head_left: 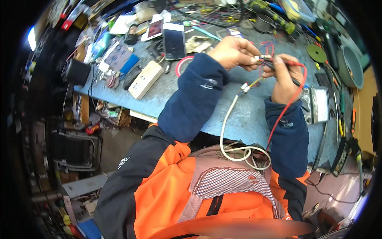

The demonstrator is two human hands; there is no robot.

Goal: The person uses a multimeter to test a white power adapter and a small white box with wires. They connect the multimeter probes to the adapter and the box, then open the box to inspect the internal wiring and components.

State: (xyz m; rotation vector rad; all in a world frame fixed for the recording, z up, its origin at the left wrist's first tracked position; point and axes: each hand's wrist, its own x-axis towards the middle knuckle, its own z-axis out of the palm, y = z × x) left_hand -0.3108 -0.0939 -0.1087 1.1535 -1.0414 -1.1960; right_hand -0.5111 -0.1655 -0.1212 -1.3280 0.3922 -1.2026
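My left hand (235, 53) is closed in a pinch on a small white wire connector (257, 59) above the blue workbench. Close to its right, my right hand (287, 79) grips what look like test probes, with a red test lead (304, 77) looping from it down towards my lap; their tips are too small to make out. Thin red and blue wires (269, 47) rise behind the fingertips. A white cable (224, 129) hangs below the hands, its coils lying by the bench's front edge; yellowish wires leave its upper end. An analog-style meter (316, 104) rests beside my right wrist.
A white power strip (146, 79), a dark-screened phone (174, 40) and a red tape roll (184, 65) lie left of my hands on the bench (211, 119). A green power drill (272, 18) and tangled wires crowd the back. A grey bowl (350, 67) stands right.
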